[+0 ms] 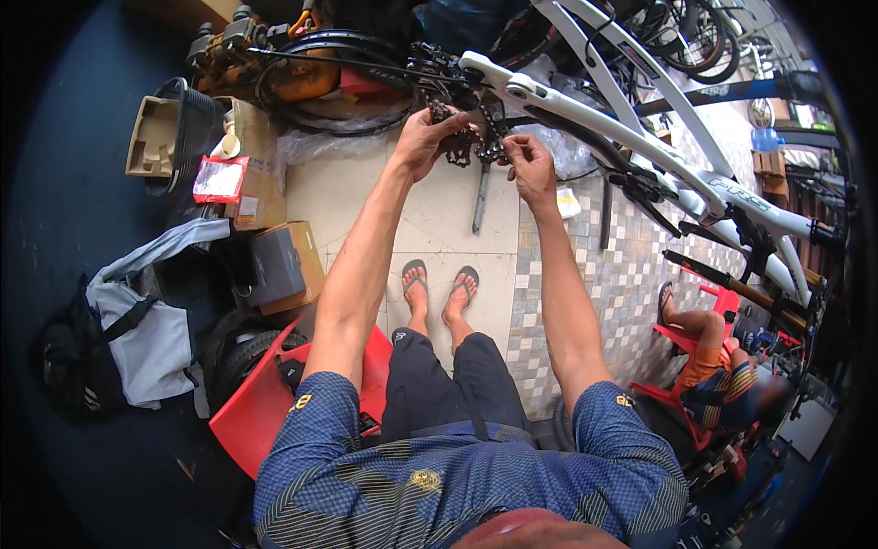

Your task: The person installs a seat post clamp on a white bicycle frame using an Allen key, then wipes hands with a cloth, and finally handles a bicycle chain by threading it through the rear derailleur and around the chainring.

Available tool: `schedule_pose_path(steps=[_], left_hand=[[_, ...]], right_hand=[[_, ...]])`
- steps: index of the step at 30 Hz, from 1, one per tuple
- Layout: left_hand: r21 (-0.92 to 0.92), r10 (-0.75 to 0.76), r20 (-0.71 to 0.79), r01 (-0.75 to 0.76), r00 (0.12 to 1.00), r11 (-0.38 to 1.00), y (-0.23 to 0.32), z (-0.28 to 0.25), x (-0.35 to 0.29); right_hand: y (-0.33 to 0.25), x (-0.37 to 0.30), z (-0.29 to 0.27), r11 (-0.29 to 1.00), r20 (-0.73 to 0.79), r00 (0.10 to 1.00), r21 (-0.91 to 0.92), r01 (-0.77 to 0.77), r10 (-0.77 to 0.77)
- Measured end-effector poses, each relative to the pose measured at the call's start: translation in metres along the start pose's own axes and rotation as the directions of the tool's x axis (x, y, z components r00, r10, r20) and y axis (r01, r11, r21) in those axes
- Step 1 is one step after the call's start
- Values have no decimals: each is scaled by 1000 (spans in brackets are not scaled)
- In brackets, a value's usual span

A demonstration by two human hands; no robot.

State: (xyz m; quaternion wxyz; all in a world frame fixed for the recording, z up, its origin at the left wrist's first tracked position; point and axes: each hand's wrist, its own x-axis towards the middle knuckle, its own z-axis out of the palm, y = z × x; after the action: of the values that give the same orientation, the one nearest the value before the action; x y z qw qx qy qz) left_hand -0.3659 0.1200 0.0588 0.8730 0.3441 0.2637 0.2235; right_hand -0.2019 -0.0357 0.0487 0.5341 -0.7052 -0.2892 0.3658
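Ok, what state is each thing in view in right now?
Dark chain, bunched
Left hand, closed on it
Right hand, pinching it
White bike frame, raised off the floor
Flip-flops, worn
Farther red chair, occupied
Grey cloth, rumpled

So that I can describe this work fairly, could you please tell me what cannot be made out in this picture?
Head view: dark metal bicycle mechanism, partly hidden by the bare left hand.
Head view: anything between the bare right hand's fingertips, too small to tell.
Head view: white tubular bicycle frame, upper tubes cut off by the top edge.
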Motion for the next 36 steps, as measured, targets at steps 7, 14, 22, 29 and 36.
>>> schedule_pose_path(steps=[7, 14, 22, 29, 36], left_hand=[[-292, 38, -123, -73, 992, 954, -6, 8, -6], [-483, 68, -226, -173, 972, 859, -11, 19, 2], [-592, 69, -239, -202, 968, 780, -9, 18, 4], [-599, 70, -314, -255, 947, 759, -9, 19, 7], [-449, 198, -365, -359, 910, 818, -11, 9, -6]], right_hand=[[20, -12, -7, 978, 10, 999, 204, 45, -48], [-1, -38, -20, 940, -15, 995, 327, 101, -102], [-33, -33, -26, 717, -94, 983, 673, 179, -157], [-28, -27, -8, 859, -96, 955, 419, 295, -281], [-34, -21, 25, 909, -288, 877, -286, 304, -384]])
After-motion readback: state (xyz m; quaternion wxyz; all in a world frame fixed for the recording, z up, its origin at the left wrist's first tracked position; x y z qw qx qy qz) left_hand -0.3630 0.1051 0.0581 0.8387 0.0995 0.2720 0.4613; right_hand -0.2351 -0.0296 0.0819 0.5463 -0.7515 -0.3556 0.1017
